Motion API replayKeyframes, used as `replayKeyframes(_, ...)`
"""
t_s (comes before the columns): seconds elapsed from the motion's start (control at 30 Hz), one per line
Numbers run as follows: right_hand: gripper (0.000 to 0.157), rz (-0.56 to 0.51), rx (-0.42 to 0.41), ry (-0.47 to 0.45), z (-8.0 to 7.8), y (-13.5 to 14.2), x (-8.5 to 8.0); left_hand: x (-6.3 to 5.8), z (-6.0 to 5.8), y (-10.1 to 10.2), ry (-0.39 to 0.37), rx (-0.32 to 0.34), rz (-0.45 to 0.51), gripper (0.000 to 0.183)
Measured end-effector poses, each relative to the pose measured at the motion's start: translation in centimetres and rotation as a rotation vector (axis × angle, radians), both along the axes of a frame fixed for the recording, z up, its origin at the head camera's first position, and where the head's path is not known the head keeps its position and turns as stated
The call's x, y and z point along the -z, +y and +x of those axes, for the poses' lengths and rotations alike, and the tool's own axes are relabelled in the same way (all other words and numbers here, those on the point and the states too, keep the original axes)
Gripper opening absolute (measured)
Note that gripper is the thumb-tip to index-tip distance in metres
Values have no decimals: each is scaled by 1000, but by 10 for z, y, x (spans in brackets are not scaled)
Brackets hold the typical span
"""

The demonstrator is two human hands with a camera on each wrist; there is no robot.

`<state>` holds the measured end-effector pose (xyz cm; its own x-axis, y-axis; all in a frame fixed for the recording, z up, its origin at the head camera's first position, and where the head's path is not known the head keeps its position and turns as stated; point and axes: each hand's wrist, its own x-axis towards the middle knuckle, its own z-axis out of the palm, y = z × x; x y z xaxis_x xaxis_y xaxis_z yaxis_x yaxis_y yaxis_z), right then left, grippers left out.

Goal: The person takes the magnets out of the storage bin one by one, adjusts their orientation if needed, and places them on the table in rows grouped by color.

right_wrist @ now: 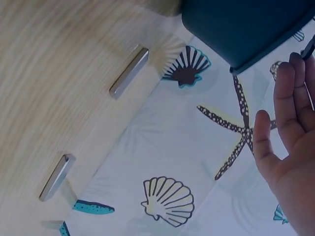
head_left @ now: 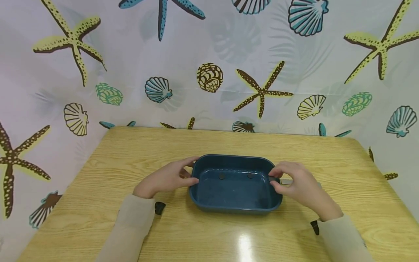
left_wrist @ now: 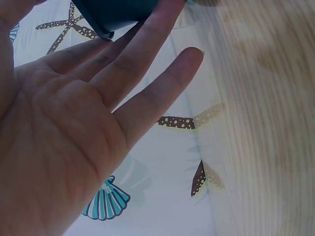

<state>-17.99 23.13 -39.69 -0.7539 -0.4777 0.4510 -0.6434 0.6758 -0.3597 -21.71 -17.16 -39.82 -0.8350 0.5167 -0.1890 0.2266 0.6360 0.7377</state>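
A dark blue rectangular basin [head_left: 234, 210] with rounded corners stands on the wooden table. At its left end my left hand [head_left: 168, 178] holds the basin, thumb over the rim and fingers along the outside. In the left wrist view those fingers reach the basin's corner [left_wrist: 115, 14]. Over the right rim my right hand [head_left: 299, 185] pinches a small dark piece [head_left: 272, 178] between thumb and fingers; its kind is unclear. Two small dark round spots, a left one [head_left: 221, 176] and a right one [head_left: 250, 175], show inside near the back wall.
Two silvery bars lie on the table right of the basin, one nearer bar [right_wrist: 129, 73] and one farther bar [right_wrist: 57, 178]; my right hand partly covers them in the head view. A patterned cloth [head_left: 183, 72] hangs behind the table [head_left: 131, 153].
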Motion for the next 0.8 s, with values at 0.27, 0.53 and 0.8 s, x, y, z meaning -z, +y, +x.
replayKeyframes(0.27,25,-74,67,-34,9,19,-2,0,0,-1,-7,3,9,79)
replayKeyframes(0.53,25,-112,116,-55,14,36,6,-1,0,0,-4,8,-4,79)
replayKeyframes(0.8,17,-73,197,-191,15,49,13,-1,0,1,3,12,-10,78)
